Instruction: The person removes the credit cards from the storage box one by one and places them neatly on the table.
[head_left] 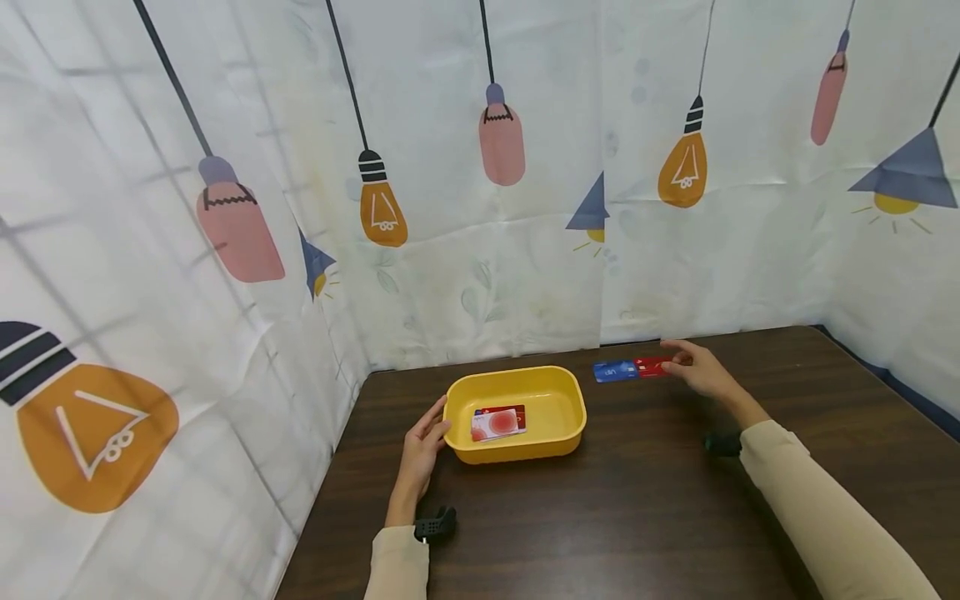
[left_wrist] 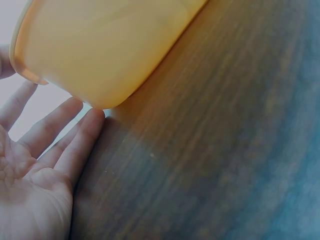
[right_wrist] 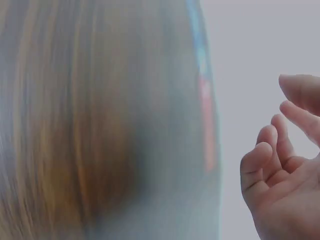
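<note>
A yellow basin (head_left: 517, 452) (left_wrist: 115, 45) stands on the dark wooden table. Inside it, a white card with a pink pattern (head_left: 495, 424) partly covers a red card (head_left: 521, 412). My left hand (head_left: 422, 450) (left_wrist: 45, 165) touches the basin's left end, its fingers extended against the outer wall. Farther right, a blue card (head_left: 615, 371) (right_wrist: 196, 37) and a red card (head_left: 651, 367) (right_wrist: 207, 130) lie end to end near the back edge. My right hand (head_left: 701, 371) (right_wrist: 287, 175) hovers by the red card's right end, fingers loosely bent and holding nothing.
The wooden table (head_left: 570, 533) ends at the back against a pale curtain (head_left: 465, 292) printed with lamps. Both wrists carry dark bands, and more curtain hangs along the left and right sides.
</note>
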